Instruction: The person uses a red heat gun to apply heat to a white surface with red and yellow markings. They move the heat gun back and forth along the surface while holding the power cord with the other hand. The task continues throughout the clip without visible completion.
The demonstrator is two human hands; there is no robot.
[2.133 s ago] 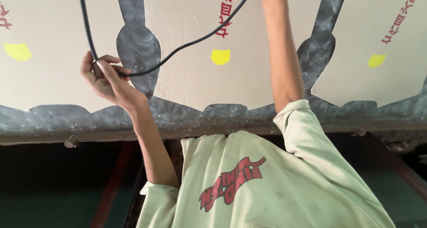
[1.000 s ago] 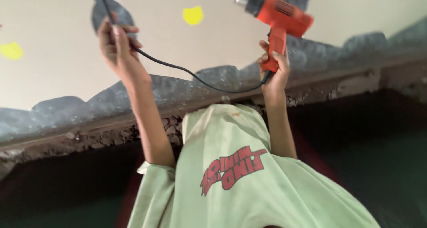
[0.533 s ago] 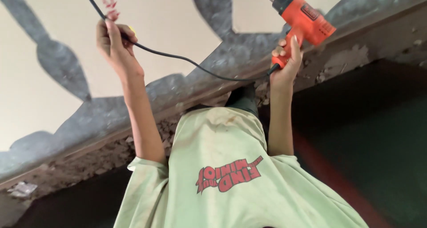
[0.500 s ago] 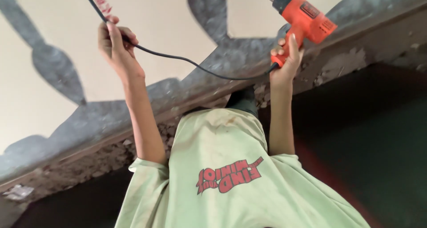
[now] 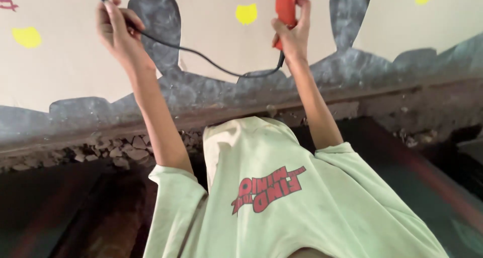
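Left hand (image 5: pixel 116 29): my grip is clamped on the black power cord (image 5: pixel 201 59), as before.
Right hand (image 5: pixel 292 34): clamped on the orange heat gun (image 5: pixel 283 1), now raised higher toward the painted wall (image 5: pixel 75 62).

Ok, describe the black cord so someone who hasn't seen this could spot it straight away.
Start at the pale wall with its grey scalloped border. The right hand grips an orange power tool in front of it. From the handle's base the black cord sags leftward and rises into the left hand; it is the only thin dark line crossing the wall.
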